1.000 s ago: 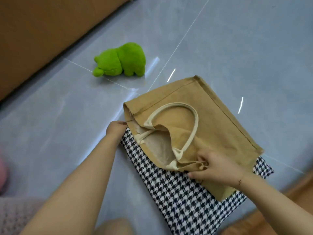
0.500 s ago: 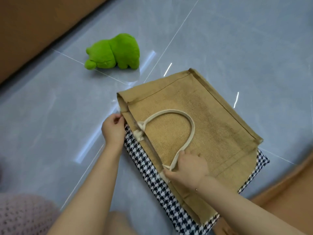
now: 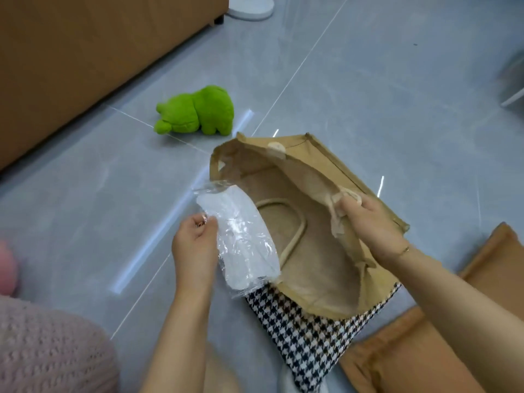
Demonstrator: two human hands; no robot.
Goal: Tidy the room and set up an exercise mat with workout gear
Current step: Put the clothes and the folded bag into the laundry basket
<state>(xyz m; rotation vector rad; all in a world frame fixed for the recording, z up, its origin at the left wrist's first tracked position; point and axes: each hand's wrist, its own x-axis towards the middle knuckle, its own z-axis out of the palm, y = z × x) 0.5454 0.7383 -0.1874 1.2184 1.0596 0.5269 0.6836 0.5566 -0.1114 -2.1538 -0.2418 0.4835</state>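
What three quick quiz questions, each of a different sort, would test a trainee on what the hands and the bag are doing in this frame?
1. True or false: the right hand holds the jute bag open by its upper edge.
2. Multiple choice: the left hand pinches (a) the green plush toy, (b) a white item in clear plastic wrap, (c) the bag's handle.
3. Short answer: what does the bag lie on?

Key
1. True.
2. b; the wrapped item sits at the bag's mouth.
3. A black-and-white houndstooth cushion on the grey tiled floor.
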